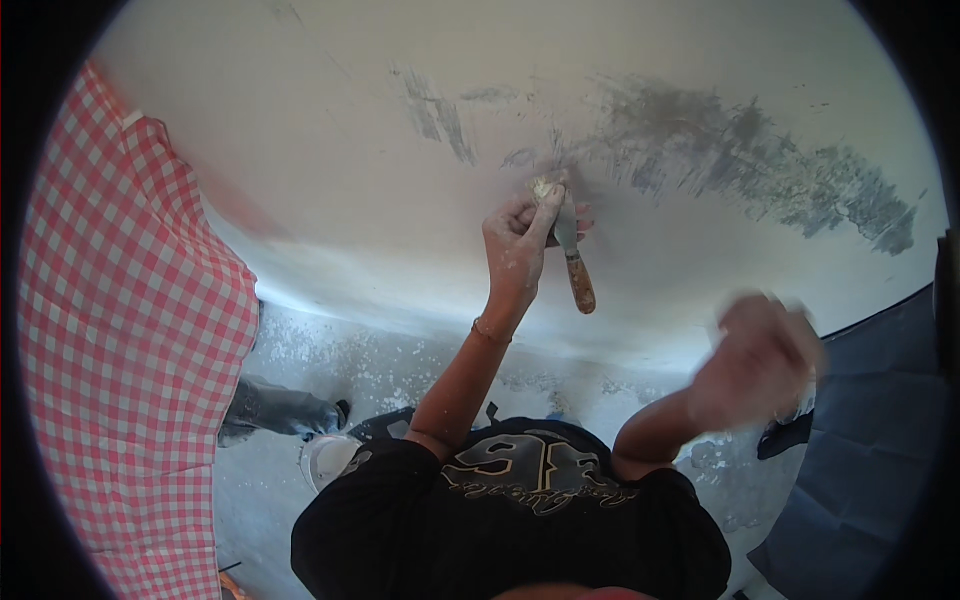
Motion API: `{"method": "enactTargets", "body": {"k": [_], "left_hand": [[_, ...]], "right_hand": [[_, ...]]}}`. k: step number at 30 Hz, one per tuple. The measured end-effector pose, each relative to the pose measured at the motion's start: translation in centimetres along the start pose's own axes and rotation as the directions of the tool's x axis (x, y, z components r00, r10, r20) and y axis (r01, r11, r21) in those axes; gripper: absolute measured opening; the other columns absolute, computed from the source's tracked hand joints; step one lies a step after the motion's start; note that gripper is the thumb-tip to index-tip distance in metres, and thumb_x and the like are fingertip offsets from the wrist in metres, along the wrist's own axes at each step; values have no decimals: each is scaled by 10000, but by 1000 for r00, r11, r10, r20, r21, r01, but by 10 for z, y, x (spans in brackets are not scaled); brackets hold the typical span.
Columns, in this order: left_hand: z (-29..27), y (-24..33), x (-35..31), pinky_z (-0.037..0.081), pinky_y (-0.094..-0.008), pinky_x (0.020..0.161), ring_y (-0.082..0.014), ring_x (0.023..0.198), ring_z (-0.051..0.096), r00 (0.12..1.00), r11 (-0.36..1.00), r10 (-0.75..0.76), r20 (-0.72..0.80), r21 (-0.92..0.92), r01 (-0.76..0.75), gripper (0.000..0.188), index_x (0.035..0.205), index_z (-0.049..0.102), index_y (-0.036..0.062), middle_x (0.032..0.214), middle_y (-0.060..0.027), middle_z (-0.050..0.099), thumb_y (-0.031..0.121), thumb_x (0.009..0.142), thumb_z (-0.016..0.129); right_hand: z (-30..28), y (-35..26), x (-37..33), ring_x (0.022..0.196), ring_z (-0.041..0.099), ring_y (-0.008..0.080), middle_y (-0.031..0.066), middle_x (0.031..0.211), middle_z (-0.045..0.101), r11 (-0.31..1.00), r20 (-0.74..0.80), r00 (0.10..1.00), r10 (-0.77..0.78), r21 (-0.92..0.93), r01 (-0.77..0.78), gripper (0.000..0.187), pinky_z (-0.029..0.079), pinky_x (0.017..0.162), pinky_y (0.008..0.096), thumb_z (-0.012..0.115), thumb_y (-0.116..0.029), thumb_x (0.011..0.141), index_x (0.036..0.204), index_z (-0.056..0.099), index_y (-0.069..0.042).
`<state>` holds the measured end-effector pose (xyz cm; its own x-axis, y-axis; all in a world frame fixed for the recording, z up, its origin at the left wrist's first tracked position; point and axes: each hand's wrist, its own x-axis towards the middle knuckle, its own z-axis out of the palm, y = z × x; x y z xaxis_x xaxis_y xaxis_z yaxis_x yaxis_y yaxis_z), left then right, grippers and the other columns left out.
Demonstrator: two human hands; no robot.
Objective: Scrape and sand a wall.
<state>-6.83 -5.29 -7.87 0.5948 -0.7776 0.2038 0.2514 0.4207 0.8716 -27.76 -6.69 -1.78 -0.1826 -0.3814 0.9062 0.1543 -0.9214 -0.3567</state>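
Note:
My left hand [519, 228], dusted with white powder, is closed on a putty knife [580, 284] by its metal blade. The knife's worn wooden handle hangs down to the right. A whitish lump [548, 186], which looks like putty, shows at the top of the blade under my thumb. Knife and hand are close to the pale wall [380, 220], just below its grey scuffed patches [690, 140]. My right hand [757, 362] is raised lower on the right, apart from the knife. It is smeared by motion, so its fingers cannot be made out.
A red-and-white checked cloth [130, 330] hangs along the left. Beside it a dark trouser leg and shoe [285, 408] show, next to a white bucket [328, 460]. The grey floor [262, 510] is spattered white. A dark blue sheet [865, 430] covers the right side.

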Motion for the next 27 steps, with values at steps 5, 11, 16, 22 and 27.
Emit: {"method": "enactTargets", "body": {"k": [5,11,16,22,27], "left_hand": [[-1,-7,4,641,-349,695,-260,805,763,1000,1000,2,24,-19,-1,268,1115,652,-62,966,-218,746,188,1027,609],[6,-15,2,645,-351,682,-264,805,764,998,1000,-14,59,-4,14,274,1126,652,-59,968,-216,746,192,1024,614],[20,-25,0,645,-352,676,-269,803,764,996,999,-42,79,20,41,285,1131,652,-60,969,-220,745,201,1022,619],[38,-37,6,644,-350,673,-265,785,762,996,999,-40,78,-9,41,290,1122,658,-56,947,-211,746,213,1020,624],[38,-28,3,624,-321,708,-249,809,761,1000,998,-12,-7,-66,11,255,1096,656,-84,926,-205,753,157,1020,623]], "right_hand": [[-18,-79,40,526,526,102,-28,759,611,770,116,954,-275,621,147,275,443,514,265,548,-382,1003,919,635,-134],[-15,-80,45,502,470,59,-17,753,570,672,84,812,-578,614,414,259,469,502,256,473,-322,1050,884,513,-127],[-20,-73,40,477,447,67,-11,722,563,687,17,840,-542,585,431,296,465,507,281,458,-393,1049,1111,596,-139],[-51,-57,22,639,585,90,-8,847,625,808,144,874,-463,474,350,321,503,628,293,499,-432,1002,1186,562,-177],[-37,3,-2,503,556,128,17,608,577,983,194,968,-156,126,133,196,444,488,262,587,-104,925,732,577,-71]]}}
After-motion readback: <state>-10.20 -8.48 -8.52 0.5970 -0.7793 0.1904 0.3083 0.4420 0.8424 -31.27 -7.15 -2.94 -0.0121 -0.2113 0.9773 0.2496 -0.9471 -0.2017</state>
